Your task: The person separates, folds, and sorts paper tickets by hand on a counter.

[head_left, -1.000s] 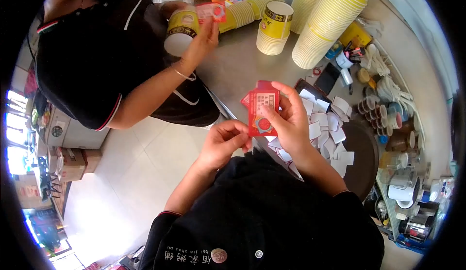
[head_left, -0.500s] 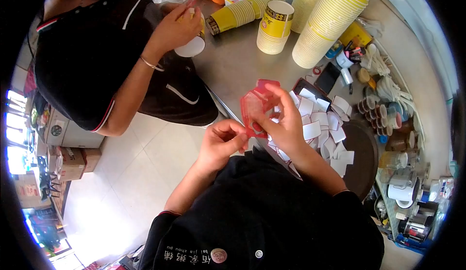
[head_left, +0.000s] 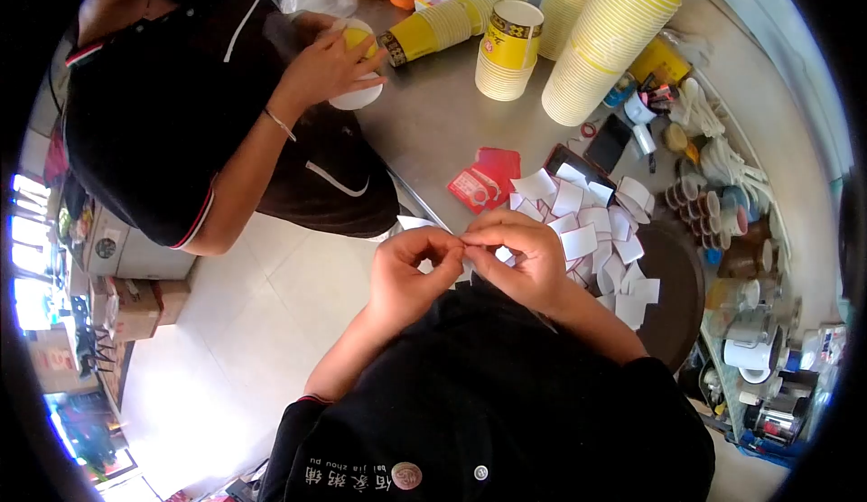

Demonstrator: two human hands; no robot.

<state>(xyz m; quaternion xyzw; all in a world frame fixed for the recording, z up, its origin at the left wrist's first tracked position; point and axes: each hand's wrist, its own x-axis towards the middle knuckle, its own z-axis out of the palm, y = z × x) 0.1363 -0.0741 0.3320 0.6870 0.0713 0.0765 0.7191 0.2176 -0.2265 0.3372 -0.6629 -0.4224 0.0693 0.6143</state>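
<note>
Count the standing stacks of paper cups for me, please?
3: a short stack, a tall stack to its right, and another tall stack behind, partly covered. More may be hidden behind these.

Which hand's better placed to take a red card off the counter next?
Right, likely. The right hand is closer to the red cards; the left hand sits farther off. Both hands' fingertips meet in a pinch, so the right would probably need to come free first.
</note>
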